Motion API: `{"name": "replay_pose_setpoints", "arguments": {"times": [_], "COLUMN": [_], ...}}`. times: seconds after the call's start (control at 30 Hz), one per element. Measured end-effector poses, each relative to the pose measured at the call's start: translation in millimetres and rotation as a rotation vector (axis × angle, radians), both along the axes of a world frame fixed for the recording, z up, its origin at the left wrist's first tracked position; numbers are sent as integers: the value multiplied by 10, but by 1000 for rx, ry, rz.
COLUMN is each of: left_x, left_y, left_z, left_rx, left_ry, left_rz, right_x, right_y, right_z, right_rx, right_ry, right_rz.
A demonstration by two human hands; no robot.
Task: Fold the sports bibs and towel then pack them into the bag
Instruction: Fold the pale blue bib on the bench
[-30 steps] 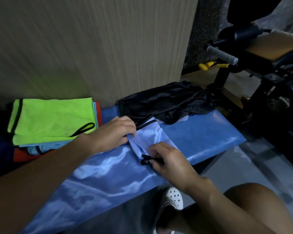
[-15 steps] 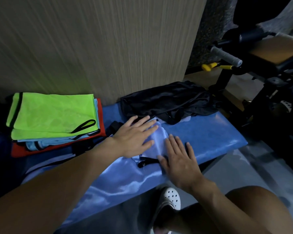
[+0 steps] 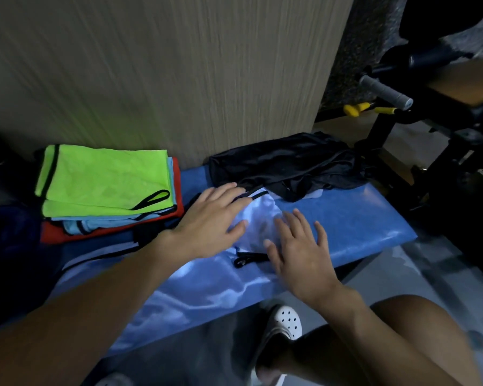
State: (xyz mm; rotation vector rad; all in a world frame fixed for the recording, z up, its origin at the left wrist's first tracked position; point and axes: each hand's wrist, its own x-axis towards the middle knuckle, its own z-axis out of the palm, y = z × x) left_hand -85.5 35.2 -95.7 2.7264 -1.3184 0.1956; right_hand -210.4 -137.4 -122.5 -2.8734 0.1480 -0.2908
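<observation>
Pale-blue bib (image 3: 258, 218) lies at centre on the blue bench (image 3: 354, 227); I see my left hand (image 3: 209, 224) and right hand (image 3: 299, 249) pressing it, fingers spread flat. Folded stack (image 3: 103, 185) at nine o'clock, black bag (image 3: 285, 162) at one.

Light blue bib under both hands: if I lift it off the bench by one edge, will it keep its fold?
Probably not. The bib looks thin and shiny, with soft creases between the flat left hand and right hand, so it would likely droop and unfold. On the smooth bench it may also slide when pushed. It should weigh very little.
</observation>
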Motion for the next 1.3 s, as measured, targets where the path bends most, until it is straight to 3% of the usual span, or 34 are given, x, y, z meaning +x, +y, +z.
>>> {"name": "replay_pose_setpoints", "arguments": {"times": [0.17, 0.27, 0.37, 0.43, 0.5, 0.7, 0.9, 1.13, 1.3], "left_x": [-553, -968, -1377, -1608, -1765, -1801, -1678, -1690, -1752], "left_y": [863, 1607, 2233, 2444, 2530, 2460, 2418, 2552, 2758], "left_z": [67, -56, -233, -318, -395, -498, -480, -420, -262], "left_rx": [-448, -648, -651, -757, -930, -1553, -1863, -1896, -1810], "left_ry": [92, 170, 178, 283, 358, 785, 843, 684, 434], "left_rz": [336, 786, 1145, 1404, 1538, 1524, 1503, 1532, 1554], "right_x": [210, 320, 478, 608, 739, 1045, 1200, 1255, 1216], "right_y": [317, 795, 1428, 1862, 2255, 2951, 3172, 3331, 3531], "right_z": [230, 348, 402, 394, 353, 133, 81, 111, 385], "right_rx": [282, 362, 398, 375, 332, 156, 58, 93, 425], "right_ry": [-134, -54, 77, 149, 200, 344, 369, 373, 457], "right_rz": [288, 523, 724, 819, 862, 797, 686, 725, 810]}}
